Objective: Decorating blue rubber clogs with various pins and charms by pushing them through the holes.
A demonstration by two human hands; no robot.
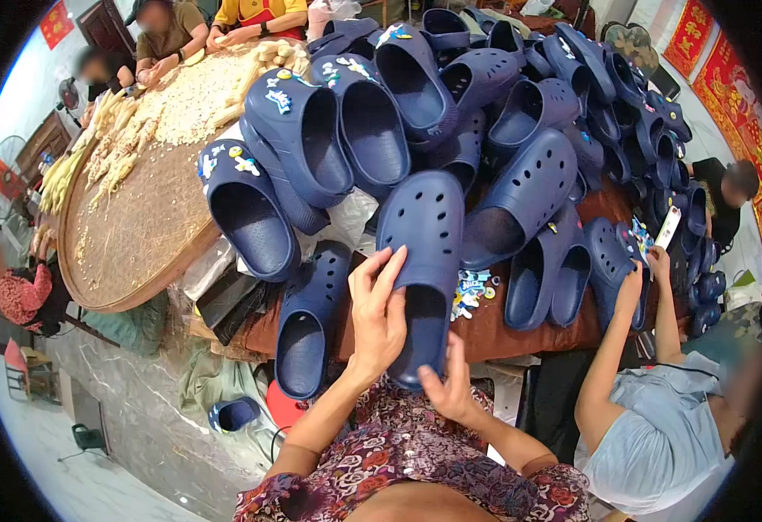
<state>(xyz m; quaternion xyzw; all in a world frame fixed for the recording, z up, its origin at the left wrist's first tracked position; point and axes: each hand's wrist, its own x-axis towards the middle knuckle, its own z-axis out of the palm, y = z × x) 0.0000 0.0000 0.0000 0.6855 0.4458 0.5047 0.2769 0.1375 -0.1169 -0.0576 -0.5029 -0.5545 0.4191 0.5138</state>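
Note:
A navy perforated clog (422, 252) stands toe-up at the near edge of the table, held between both my hands. My left hand (377, 311) grips its left side, fingers spread up along the upper. My right hand (447, 387) cups the heel from below. Small blue and white shoe charms (471, 289) lie on the brown tabletop just right of the clog. Another navy clog (309, 320) lies directly left of my left hand.
A large heap of navy clogs (485, 113) covers the table, some with charms fitted. A round woven tray (137, 226) with pale corn pieces sits at left, people working around it. A person in light blue (659, 418) at right handles a clog and a white card.

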